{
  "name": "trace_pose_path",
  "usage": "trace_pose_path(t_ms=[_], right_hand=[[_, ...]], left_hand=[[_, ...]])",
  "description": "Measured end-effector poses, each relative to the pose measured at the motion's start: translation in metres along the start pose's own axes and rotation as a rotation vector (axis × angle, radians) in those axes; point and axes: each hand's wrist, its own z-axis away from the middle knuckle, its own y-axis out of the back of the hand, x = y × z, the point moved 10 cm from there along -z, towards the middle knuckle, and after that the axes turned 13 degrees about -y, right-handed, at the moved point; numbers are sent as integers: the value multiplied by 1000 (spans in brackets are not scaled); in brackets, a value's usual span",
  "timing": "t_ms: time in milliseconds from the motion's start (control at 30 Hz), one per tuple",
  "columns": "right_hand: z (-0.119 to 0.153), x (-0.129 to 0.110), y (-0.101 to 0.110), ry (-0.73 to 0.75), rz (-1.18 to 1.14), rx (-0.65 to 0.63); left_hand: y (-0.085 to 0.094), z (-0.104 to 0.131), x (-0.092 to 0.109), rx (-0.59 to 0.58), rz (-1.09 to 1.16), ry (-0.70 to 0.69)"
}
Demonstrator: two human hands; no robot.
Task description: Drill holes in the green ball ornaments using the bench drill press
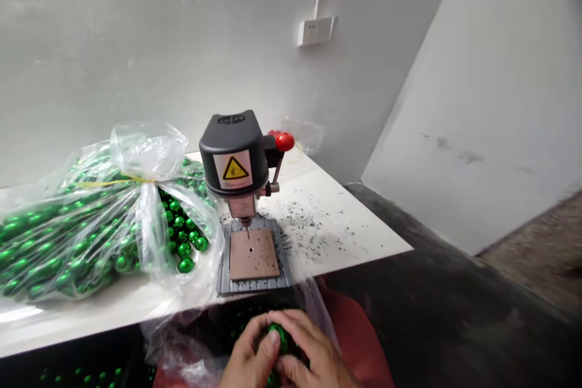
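Note:
Below the table's front edge, my left hand [254,348] and my right hand [313,351] meet around a shiny green ball [280,338]. The fingers of both hands curl round it. A second bit of green shows lower down between the palms. Just beyond the hands stands a small black drill press [234,154] with a red-knobbed lever [284,142]. Its thin bit points down at a brown square board [254,260] with a small hole, which lies on the grey slotted base [225,273].
A clear plastic bag [152,224] full of green balls covers the left of the white table [364,236]. Dark shavings [313,230] lie right of the press. Under the table edge are more green balls in plastic. A socket [313,31] is on the wall.

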Motion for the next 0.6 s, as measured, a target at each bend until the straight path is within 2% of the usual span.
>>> trace_pose_path(t_ms=[100,233,300,400,533,600], right_hand=[[3,-18,9,113,80,25],[4,-38,24,171,234,51],[1,-45,29,155,279,32],[-6,-55,34,146,303,-14],[-16,-73,38,220,293,-29],[-22,-76,43,239,245,6]], left_hand=[[-7,7,7,-37,32,60],[-1,5,51,-44,-225,-126],[-2,4,64,-80,-312,-157],[-3,1,69,-123,-326,-140],[9,-6,75,-54,-340,-133],[14,-12,81,-33,-343,-126]])
